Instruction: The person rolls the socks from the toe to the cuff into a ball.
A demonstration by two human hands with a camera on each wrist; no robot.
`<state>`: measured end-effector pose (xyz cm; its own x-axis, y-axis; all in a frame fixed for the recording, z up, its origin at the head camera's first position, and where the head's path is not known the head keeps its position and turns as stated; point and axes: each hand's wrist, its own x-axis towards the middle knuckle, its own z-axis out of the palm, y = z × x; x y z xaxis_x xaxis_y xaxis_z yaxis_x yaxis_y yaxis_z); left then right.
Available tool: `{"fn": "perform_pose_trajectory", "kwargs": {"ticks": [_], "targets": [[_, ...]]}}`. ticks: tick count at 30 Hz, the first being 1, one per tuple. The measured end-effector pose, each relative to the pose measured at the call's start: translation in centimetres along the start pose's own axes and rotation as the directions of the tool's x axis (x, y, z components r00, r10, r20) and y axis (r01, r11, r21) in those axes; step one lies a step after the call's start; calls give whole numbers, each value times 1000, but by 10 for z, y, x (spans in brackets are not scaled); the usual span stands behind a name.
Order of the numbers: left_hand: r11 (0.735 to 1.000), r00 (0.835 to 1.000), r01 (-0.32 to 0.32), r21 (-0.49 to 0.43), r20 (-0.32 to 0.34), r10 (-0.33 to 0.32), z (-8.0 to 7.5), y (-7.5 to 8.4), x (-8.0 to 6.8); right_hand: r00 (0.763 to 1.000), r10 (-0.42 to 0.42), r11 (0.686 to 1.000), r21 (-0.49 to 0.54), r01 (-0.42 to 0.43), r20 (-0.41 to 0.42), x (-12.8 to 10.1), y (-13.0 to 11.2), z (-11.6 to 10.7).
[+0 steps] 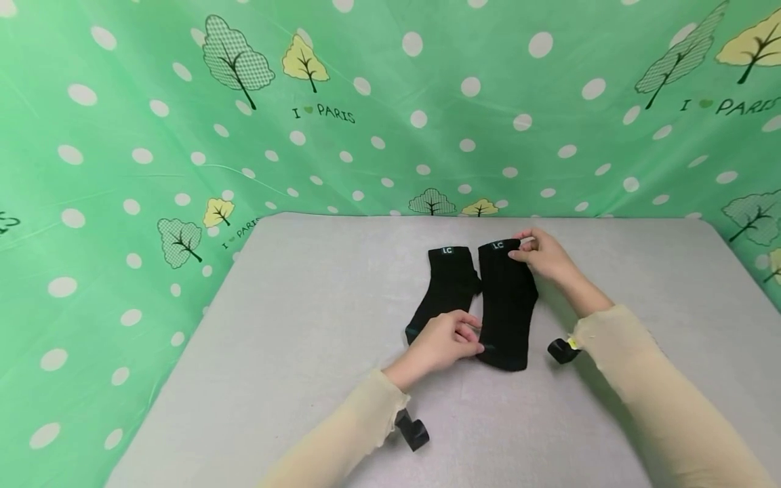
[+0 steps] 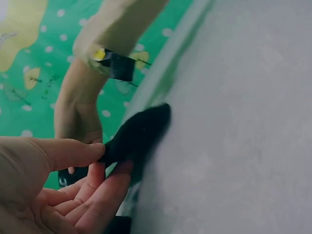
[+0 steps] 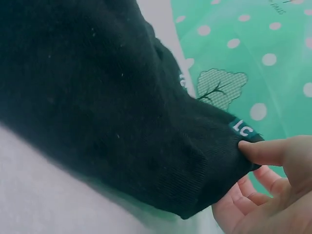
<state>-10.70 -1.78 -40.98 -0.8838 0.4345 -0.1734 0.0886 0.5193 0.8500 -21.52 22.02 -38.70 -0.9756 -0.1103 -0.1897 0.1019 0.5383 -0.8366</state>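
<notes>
Socks: two black socks lie side by side near the middle of the grey counter [image 1: 293,325]. The right sock [image 1: 508,305] is the landmark. The left sock [image 1: 447,288] lies just beside it, toward the person's left, touching it about halfway along. Each cuff carries a small "LC" label and points toward the green dotted backdrop [image 1: 122,135].

Right hand [image 1: 539,256]: positioned at the cuff end of the right sock. Thumb and fingers [image 3: 261,151] pinch the cuff corner next to the label, lifting that corner slightly off the counter.

Left hand [image 1: 441,344]: positioned at the toe end of the right sock, on its left edge. Thumb and fingers [image 2: 73,152] pinch the black fabric there; the remaining fingers are curled loosely beneath.

Sleeves: both forearms wear beige sleeves. A black wrist camera mount [image 1: 563,350] sits on the right wrist, to the right of the right sock's toe.
</notes>
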Motion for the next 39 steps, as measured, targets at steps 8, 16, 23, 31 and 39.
{"fn": "perform_pose_trajectory", "kwargs": {"ticks": [8,16,23,31,39], "targets": [[980,998,51,-191,34,-45,-21,-2,-9,1000,18,996,90,-19,15,-2,-13,-5],[945,994,101,-311,66,-85,-44,-14,-19,993,78,968,233,-96,86,1,-30,-3],[938,991,132,-320,64,-117,-61,-32,-26,991,47,942,325,-85,122,9,-40,2],[928,988,151,-340,70,-135,-75,-46,-32,977,50,849,507,-150,205,20,-50,5],[931,982,185,-314,104,-160,-81,-53,-30,932,75,758,587,-284,354,40,-56,20]]}}
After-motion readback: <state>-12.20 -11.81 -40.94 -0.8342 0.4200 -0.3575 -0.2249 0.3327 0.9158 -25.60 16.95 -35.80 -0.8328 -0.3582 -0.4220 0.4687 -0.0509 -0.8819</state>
